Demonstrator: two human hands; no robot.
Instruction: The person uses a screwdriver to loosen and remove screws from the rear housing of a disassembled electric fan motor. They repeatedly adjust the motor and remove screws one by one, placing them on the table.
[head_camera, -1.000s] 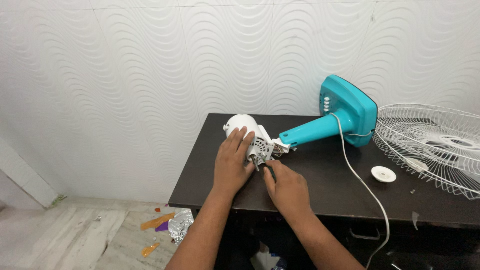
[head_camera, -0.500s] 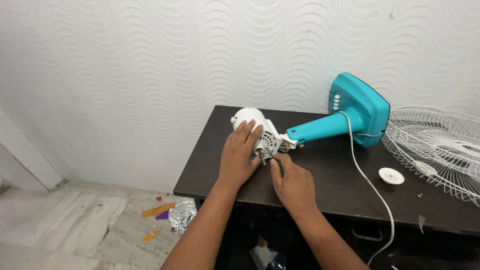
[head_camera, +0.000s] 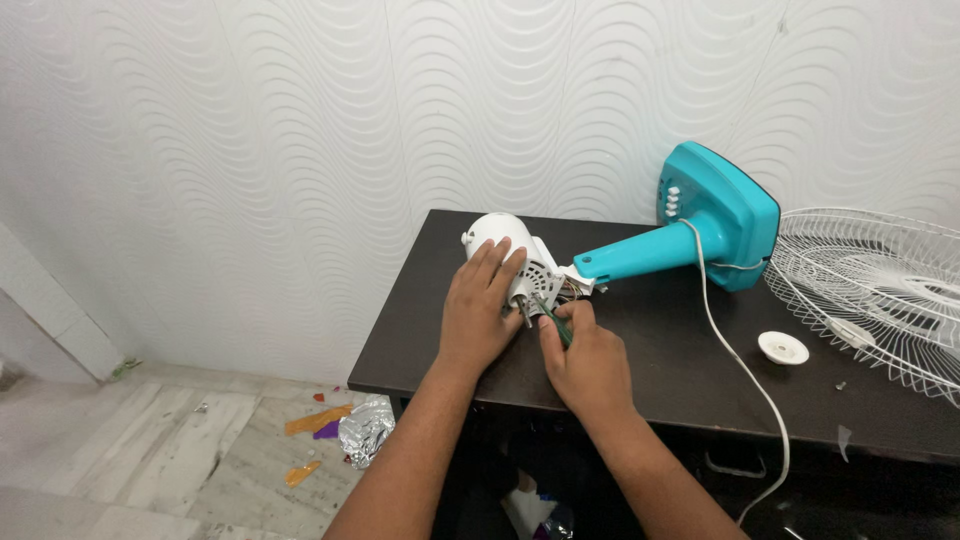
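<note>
A dismantled table fan lies on its side on a dark table (head_camera: 690, 370). Its white motor housing (head_camera: 497, 234) points left, and its teal stand and base (head_camera: 712, 215) point right. My left hand (head_camera: 481, 308) rests flat on the motor, holding it down. Just beside it, my right hand (head_camera: 588, 354) grips a green-handled screwdriver (head_camera: 556, 325) with its tip at the motor's front face.
A white wire fan grille (head_camera: 880, 290) lies at the table's right end. A small round white cap (head_camera: 782, 347) and the white power cord (head_camera: 740, 370) sit near it. Foil and coloured scraps (head_camera: 345, 430) litter the tiled floor at the left.
The view has shifted slightly, so the fan sits a little more to the right. Both hands stay at the motor, the right one working close to its front.
</note>
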